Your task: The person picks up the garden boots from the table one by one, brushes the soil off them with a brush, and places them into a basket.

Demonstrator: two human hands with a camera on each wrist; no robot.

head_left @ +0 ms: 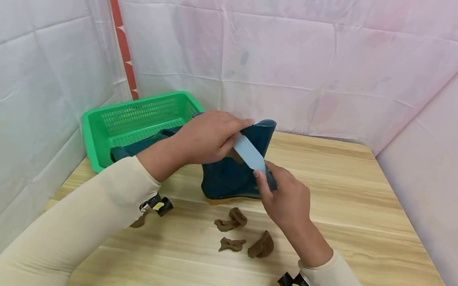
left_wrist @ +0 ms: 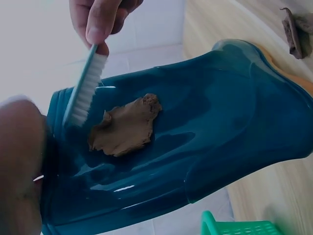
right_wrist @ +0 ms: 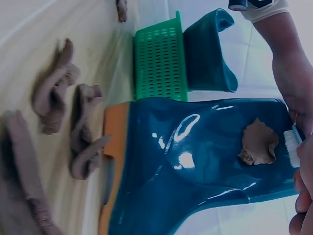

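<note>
A dark blue rubber boot point(head_left: 226, 179) with an orange sole stands on the wooden table. My left hand point(head_left: 209, 136) grips the top rim of its shaft. A flat brown patch point(left_wrist: 126, 128) of what looks like clay or mud clings to the shaft. My right hand point(head_left: 289, 198) holds a light blue brush point(head_left: 249, 153) by its handle. Its white bristles point(left_wrist: 85, 95) face the shaft near the rim, beside the brown patch; whether they touch the boot I cannot tell.
Several brown scraps point(head_left: 261, 245) lie on the table point(head_left: 354, 208) in front of the boot. At the back left stands a green perforated basket point(head_left: 90, 135), with a second blue boot point(right_wrist: 208, 54) in it. Fabric walls point(head_left: 285, 61) enclose the table.
</note>
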